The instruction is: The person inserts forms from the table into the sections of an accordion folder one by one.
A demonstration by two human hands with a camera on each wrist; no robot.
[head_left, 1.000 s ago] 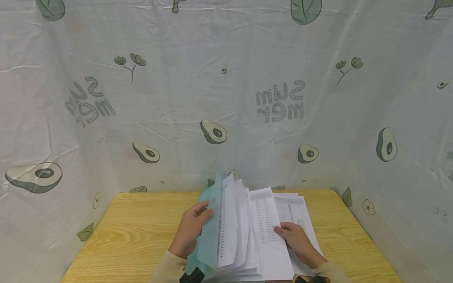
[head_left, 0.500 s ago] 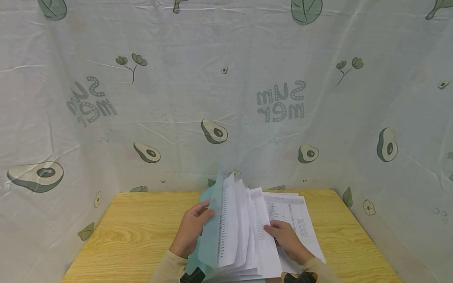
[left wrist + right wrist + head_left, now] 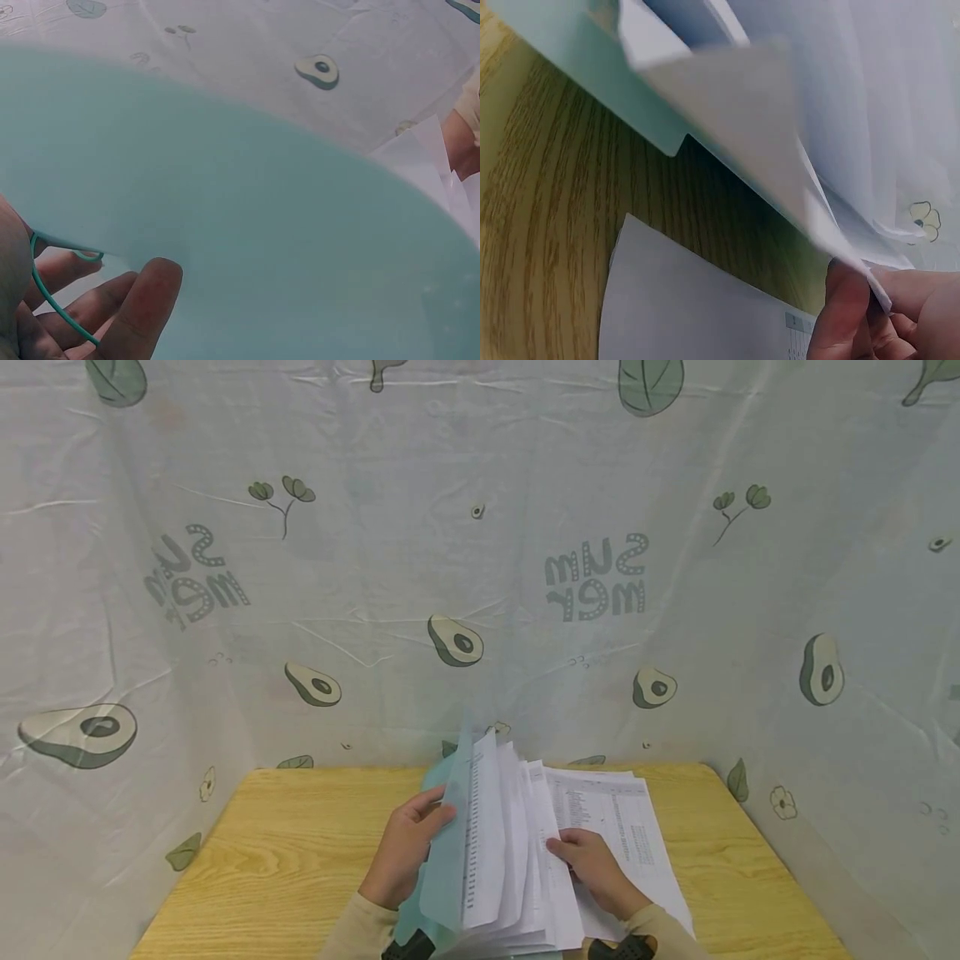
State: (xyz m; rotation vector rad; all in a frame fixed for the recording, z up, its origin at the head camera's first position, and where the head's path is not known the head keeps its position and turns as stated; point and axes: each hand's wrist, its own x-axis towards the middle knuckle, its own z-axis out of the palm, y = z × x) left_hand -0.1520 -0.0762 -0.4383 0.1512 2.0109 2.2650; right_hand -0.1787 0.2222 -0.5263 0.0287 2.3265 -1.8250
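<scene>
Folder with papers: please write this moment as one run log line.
left hand: holds teal folder open | right hand: pinches paper sheet | printed sheets: on wooden table, right of folder

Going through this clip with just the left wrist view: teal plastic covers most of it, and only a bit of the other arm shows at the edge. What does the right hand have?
Observer: The right hand pinches the right edge of some printed paper; the head view shows it.
Operator: Is any paper lying outside the teal folder?
Observer: Yes. In the right wrist view, a loose sheet lies on the wood-grain table, with bare wood showing between it and the folder.
Operator: And the pages behind the raised cover?
Observer: From the head, several white sheets stand fanned out to the right of the cover. I can't count them exactly.
</scene>
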